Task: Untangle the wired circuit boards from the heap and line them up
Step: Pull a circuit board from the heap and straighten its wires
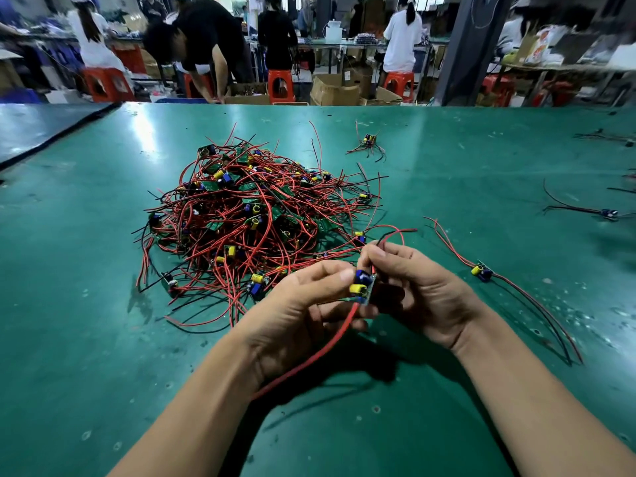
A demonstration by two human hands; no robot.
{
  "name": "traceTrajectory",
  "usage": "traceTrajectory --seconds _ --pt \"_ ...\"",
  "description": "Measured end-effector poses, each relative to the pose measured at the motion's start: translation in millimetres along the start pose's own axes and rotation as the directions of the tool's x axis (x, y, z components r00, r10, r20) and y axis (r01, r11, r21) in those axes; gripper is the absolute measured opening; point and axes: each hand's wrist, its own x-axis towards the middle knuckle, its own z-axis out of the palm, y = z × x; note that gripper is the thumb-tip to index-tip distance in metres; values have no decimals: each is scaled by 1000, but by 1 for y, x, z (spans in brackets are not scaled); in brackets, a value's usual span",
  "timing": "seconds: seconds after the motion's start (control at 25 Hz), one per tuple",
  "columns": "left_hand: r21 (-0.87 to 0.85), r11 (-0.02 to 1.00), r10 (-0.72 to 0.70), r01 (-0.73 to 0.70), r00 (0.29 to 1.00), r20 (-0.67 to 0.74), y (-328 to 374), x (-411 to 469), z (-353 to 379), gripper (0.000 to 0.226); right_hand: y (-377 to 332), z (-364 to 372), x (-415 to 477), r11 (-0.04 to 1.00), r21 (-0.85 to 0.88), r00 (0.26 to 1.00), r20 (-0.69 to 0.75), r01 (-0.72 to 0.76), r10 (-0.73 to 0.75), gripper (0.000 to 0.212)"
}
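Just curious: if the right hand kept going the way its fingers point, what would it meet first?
The right hand would likely reach the near edge of the heap of wired circuit boards, though depth is unclear.

Held board (364, 285): far side hidden by right hand (413, 287).
Right-edge boards (611, 212): blurred, possibly cut off.
Heap (256, 215): lower boards buried.

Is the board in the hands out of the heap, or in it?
Out. The left hand and right hand hold the board clear of the heap; its red lead trails toward the person.
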Motion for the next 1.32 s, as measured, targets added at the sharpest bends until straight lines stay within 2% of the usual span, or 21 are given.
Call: traceTrajectory --seconds 0.08,0.16,0.28,0.44,0.64,0.92,1.04,1.2,1.32 --pt "36 999 18 -17 1000 -22 -2 2 1 20 -1 -2 3 998 -56 998 -67 5 -9 39" --pt "61 997 51 -47 997 -64 -3 5 0 25 -1 -3 4 997 -73 994 -112 -5 -3 29" --pt "105 992 75 -64 991 -108 -5 6 0 26 1 -4 5 996 -63 993 -105 -60 53 16" --pt "151 988 47 -27 990 -131 -5 7 -2 18 4 -8 5 976 -183 985 -146 -118 92 25" --pt "275 961 91 -32 974 -206 -11 10 -2 5 7 -3 4 966 -243 994 -73 -94 78 23" --pt "406 912 171 -60 955 -244 -16 10 -3 13 11 -2 4 919 -390 992 -124 -65 17 20" --pt "465 883 191 -60 951 -241 -18 11 -3 14 10 -6 6 823 -565 975 -208 -59 -74 16" --pt "568 821 226 -54 944 -238 -20 12 -3 15 14 -10 8 771 -635 957 -241 -31 -160 32" --pt "651 758 240 -39 945 -223 -22 12 -2 12 12 -12 9 683 -730 917 -286 -21 -277 23"
